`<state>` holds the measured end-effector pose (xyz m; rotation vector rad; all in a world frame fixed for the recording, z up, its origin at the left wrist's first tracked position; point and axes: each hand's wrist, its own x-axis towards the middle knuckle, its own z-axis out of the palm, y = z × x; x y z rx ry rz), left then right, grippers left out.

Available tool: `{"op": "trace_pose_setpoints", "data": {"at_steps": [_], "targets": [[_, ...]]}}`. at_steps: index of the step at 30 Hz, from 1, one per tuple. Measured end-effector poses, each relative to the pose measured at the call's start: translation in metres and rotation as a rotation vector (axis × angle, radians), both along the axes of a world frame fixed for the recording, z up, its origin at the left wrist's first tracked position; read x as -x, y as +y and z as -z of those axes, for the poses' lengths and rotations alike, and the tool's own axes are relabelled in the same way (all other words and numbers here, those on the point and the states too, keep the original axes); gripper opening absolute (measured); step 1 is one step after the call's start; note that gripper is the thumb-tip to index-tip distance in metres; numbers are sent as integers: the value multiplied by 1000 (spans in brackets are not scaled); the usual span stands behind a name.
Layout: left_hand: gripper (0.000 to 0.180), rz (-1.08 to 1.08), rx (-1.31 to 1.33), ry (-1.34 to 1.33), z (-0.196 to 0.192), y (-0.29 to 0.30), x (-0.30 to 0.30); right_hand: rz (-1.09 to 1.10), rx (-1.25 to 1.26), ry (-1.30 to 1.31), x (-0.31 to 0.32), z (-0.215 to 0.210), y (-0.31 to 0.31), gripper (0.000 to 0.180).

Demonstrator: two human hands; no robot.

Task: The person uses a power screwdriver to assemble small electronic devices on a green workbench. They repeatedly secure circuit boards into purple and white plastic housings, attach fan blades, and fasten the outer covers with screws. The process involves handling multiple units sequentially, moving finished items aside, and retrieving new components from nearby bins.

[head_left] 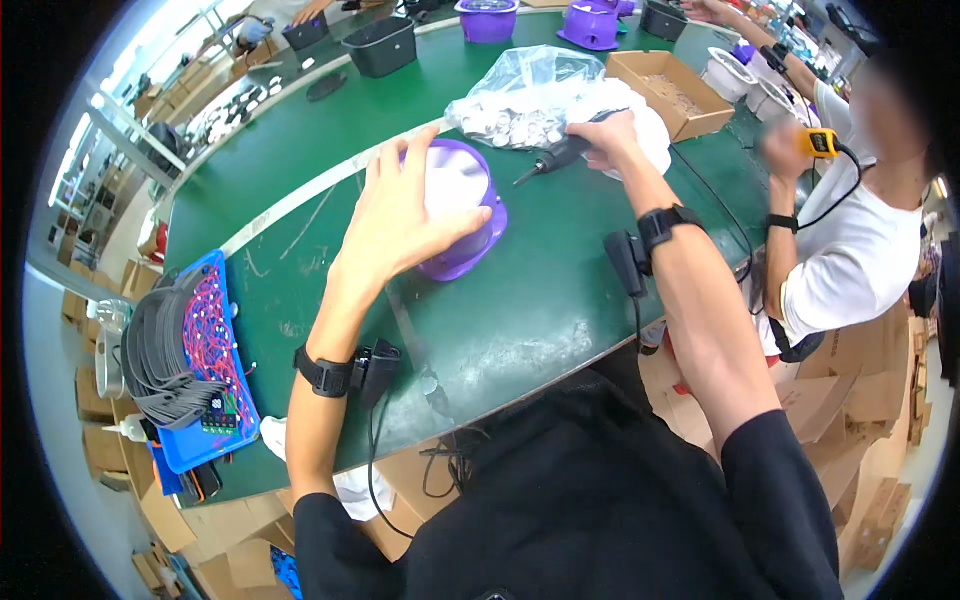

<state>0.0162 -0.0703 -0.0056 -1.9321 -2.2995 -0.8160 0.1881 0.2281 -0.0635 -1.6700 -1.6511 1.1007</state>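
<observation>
My left hand (pixel 398 210) is wrapped around a round purple plastic housing (pixel 459 262) on the green table, its thumb and fingers spread across the rim. A white round part (pixel 456 181) shows inside the housing's opening. To the right, my right hand (pixel 610 142) grips a dark electric screwdriver (pixel 566 152). The tool lies nearly level, its thin bit pointing left toward the housing but apart from it. Just beyond the screwdriver lies a clear plastic bag (pixel 520 105) of small white parts.
A blue tray (pixel 196 447) with red wires and grey strips sits at the left edge. An open cardboard box (pixel 690 118) stands back right. At the far side are a black bin (pixel 382 50) and purple housings (pixel 592 25). A co-worker (pixel 850 240) holds a yellow tool (pixel 821 143) at right.
</observation>
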Motion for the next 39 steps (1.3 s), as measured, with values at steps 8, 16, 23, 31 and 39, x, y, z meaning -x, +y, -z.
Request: {"op": "trace_pose_setpoints", "data": {"at_steps": [8,16,23,31,39], "targets": [[82,171,183,-61,-16,-15,23,-187,231,870,-39,13,3,35],[61,102,230,-72,-16,-24,17,-345,-116,1253,-67,-70,-72,29],[72,84,193,5,-15,-18,11,-888,-170,1308,-65,-129,-123,34],[94,30,70,60,-5,19,-3,-874,-190,968,38,-140,-117,33],[92,-32,100,68,-8,29,1,-797,-35,1135,69,-134,-106,27]]}}
